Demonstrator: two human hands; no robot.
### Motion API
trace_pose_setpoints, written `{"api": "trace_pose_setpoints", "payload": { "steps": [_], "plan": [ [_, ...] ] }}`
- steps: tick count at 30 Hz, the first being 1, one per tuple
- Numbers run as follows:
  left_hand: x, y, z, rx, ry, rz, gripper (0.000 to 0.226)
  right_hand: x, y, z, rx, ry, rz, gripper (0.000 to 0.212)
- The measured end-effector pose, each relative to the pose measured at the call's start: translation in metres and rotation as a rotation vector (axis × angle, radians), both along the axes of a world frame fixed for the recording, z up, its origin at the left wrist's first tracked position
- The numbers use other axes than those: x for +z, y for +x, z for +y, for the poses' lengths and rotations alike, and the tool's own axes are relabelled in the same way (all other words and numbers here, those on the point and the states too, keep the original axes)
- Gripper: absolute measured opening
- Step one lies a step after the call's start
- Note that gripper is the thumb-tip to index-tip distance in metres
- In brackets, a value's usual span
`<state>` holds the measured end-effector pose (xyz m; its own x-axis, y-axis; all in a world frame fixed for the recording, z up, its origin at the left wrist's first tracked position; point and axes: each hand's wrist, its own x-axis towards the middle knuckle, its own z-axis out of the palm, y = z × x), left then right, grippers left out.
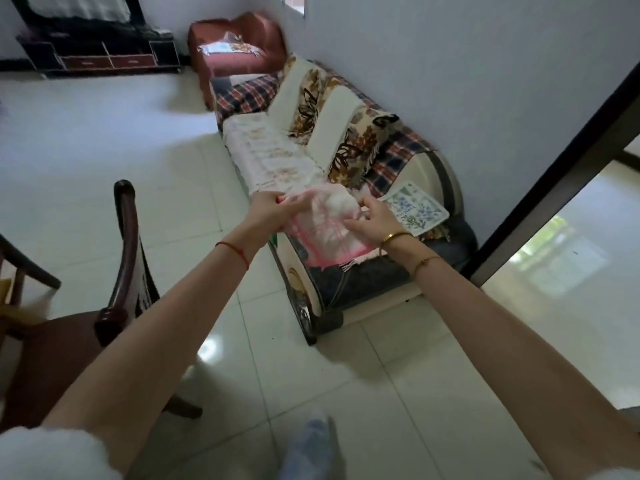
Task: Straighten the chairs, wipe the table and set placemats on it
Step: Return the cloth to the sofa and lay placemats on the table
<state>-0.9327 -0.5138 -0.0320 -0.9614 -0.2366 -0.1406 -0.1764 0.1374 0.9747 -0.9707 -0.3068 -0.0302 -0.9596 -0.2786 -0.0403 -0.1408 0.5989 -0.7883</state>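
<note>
Both my hands reach out over the near end of a sofa (349,299). My left hand (270,207) grips the left edge of a translucent pink-edged plastic bag (325,233) with something white inside it. My right hand (372,220) pinches the bag's right side with curled fingers. A placemat (415,209) with blue flowers and green leaves printed on it lies flat on the sofa seat just right of my right hand. A dark wooden chair (121,258) stands at the lower left, its curved back toward me.
The sofa runs along the white wall, covered with plaid and floral throws. A red armchair (235,46) and a dark TV cabinet (100,53) stand at the far end. A dark door frame (561,168) slants at right. The floor is pale glossy tile.
</note>
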Motion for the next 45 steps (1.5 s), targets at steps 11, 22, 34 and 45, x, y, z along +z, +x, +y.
{"api": "trace_pose_setpoints", "payload": {
  "steps": [11,22,34,45],
  "plan": [
    [-0.112,-0.245,0.033,-0.155,0.353,-0.136,0.058,-0.092,-0.25,0.031,-0.113,-0.167,-0.313,0.026],
    [-0.244,-0.43,0.033,-0.084,-0.305,-0.182,0.054,-0.224,-0.465,0.021,0.084,0.016,-0.41,0.023],
    [-0.426,-0.487,0.061,0.031,-0.352,-0.393,0.047,-0.421,-0.55,0.022,0.281,0.233,-0.444,0.019],
    [-0.479,-0.477,0.069,0.029,-0.472,-0.437,0.064,-0.479,-0.549,0.036,0.495,0.564,-0.23,0.028]
  ]
}}
